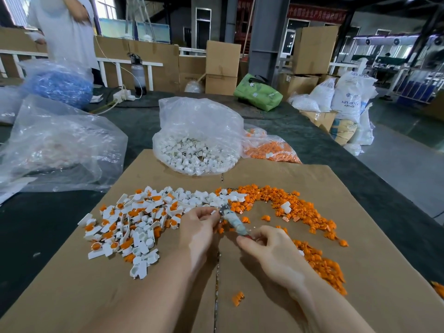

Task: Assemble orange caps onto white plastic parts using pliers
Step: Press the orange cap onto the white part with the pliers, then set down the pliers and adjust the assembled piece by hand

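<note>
White plastic parts [134, 219], many already showing orange inside, are lying heaped just left of the left hand [198, 227]. That hand is curling its fingers round something small at the pliers' metal nose [224, 210], though what it is pinching is too hidden to name. The pliers [234, 221] are slanting between the two hands, and the right hand [269, 246] is gripping their handle end. Loose orange caps [300, 212] are spreading in an arc beyond and to the right of the right hand. The risk, I judge, is the left fingertips sitting so close to the nose: a hard squeeze could be nipping skin, or a crooked cap could be popping off into the heap.
</note>
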The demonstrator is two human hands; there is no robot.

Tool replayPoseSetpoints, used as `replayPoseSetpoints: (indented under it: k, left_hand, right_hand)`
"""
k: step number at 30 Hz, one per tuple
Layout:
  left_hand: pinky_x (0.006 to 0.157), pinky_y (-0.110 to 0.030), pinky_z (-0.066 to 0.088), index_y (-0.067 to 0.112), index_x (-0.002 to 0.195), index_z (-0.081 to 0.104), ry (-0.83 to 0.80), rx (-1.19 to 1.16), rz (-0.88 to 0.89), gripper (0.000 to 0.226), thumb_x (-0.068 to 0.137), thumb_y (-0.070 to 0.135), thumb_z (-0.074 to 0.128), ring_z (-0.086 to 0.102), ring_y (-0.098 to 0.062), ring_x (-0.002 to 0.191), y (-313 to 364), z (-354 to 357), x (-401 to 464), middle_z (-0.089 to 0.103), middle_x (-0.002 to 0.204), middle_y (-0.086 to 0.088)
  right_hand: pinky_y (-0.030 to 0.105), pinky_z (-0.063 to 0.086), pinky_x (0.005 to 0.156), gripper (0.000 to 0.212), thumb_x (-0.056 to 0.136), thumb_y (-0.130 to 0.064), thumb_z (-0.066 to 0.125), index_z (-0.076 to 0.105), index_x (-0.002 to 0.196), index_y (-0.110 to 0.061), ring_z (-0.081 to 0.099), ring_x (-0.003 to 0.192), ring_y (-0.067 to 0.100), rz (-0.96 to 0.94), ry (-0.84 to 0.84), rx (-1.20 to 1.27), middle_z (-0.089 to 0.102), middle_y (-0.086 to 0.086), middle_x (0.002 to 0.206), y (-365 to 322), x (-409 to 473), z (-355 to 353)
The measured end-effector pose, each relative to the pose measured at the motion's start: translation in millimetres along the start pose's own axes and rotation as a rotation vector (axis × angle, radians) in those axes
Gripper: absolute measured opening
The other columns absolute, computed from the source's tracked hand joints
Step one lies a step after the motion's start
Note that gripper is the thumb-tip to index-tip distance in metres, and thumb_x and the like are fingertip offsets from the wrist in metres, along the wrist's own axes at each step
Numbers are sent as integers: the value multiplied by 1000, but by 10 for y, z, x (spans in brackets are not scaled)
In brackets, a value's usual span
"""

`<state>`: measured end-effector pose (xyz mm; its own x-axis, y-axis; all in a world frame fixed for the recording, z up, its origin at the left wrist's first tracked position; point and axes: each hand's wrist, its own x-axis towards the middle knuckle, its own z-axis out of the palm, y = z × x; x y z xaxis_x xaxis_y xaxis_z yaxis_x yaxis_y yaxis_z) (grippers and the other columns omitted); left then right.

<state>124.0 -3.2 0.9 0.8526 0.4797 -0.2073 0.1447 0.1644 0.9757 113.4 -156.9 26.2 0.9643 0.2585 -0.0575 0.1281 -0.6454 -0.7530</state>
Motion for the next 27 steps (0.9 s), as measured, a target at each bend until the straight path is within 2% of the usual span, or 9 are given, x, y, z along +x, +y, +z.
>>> replayPoseSetpoints:
  k: [3, 6, 8, 12, 16, 21, 23, 25, 27]
  left_hand:
    - [57, -21, 55, 13, 92, 65, 10, 34, 29, 9, 90, 6, 58, 63, -9, 61, -54, -22, 29, 69, 77, -7]
    - [71, -38, 56, 13, 88, 65, 42, -13, 22, 10, 89, 4, 61, 62, -16, 60, -108, -52, 51, 64, 71, -7]
    - [79, -42, 54, 18, 88, 67, 27, 22, 56, 14, 89, 5, 61, 62, -19, 67, -129, -74, 62, 65, 73, -4]
    - [85, -29, 49, 35, 92, 66, -94, 282, 192, 26, 94, 13, 54, 61, -13, 89, -165, -85, 9, 66, 95, 7]
    - [68, -13, 47, 20, 102, 62, -110, 281, 212, 12, 93, 14, 57, 63, -9, 78, -180, -109, -30, 64, 83, 3]
    - [66, 1, 37, 33, 82, 63, -133, 442, 306, 14, 91, 22, 60, 56, 4, 84, -193, -141, -24, 63, 85, 18]
    - [66, 3, 34, 32, 84, 65, -147, 473, 337, 11, 90, 24, 62, 54, 7, 82, -194, -140, -20, 62, 84, 22]
    - [66, 3, 35, 29, 88, 69, -170, 466, 345, 8, 89, 24, 63, 55, 8, 82, -185, -134, -19, 63, 84, 22]
    - [67, 3, 35, 27, 88, 71, -194, 469, 357, 8, 88, 22, 64, 57, 7, 82, -167, -131, -22, 64, 84, 20]
  right_hand:
    - [24, 40, 58, 30, 82, -52, 61, 60, 87, -23, 55, 73, 9, -20, 58, -62, 61, -6, 81, 32, 11, 30]
    - [23, 40, 59, 27, 83, -50, 60, 62, 91, -24, 54, 74, 7, -5, 87, -95, 59, -8, 82, 95, 55, 6]
    - [25, 43, 69, 31, 83, -50, 60, 63, 99, -24, 54, 86, 11, -27, 150, -203, 59, -6, 93, 145, 112, -2]
    - [31, 40, 95, 50, 86, -55, 51, 52, 124, -21, 44, 116, 19, -29, 297, -578, 52, -1, 121, 242, 211, 4]
    - [31, 35, 97, 57, 87, -63, 43, 46, 129, -23, 42, 119, 18, -15, 330, -802, 47, -2, 127, 372, 295, -36]
    - [40, 23, 108, 68, 84, -72, 33, 46, 130, -23, 39, 123, 20, 15, 336, -956, 46, -2, 131, 415, 286, -29]
    - [48, 24, 107, 59, 85, -62, 50, 53, 126, -21, 44, 121, 25, -120, 372, -921, 52, 2, 128, 341, 246, 32]
    - [49, 45, 89, 40, 77, -33, 76, 67, 111, -15, 60, 101, 28, -390, 438, -727, 64, 5, 108, 285, 217, 158]
    - [41, 54, 73, 27, 73, -11, 79, 71, 99, -12, 64, 83, 25, -572, 439, -525, 67, 4, 91, 220, 171, 312]
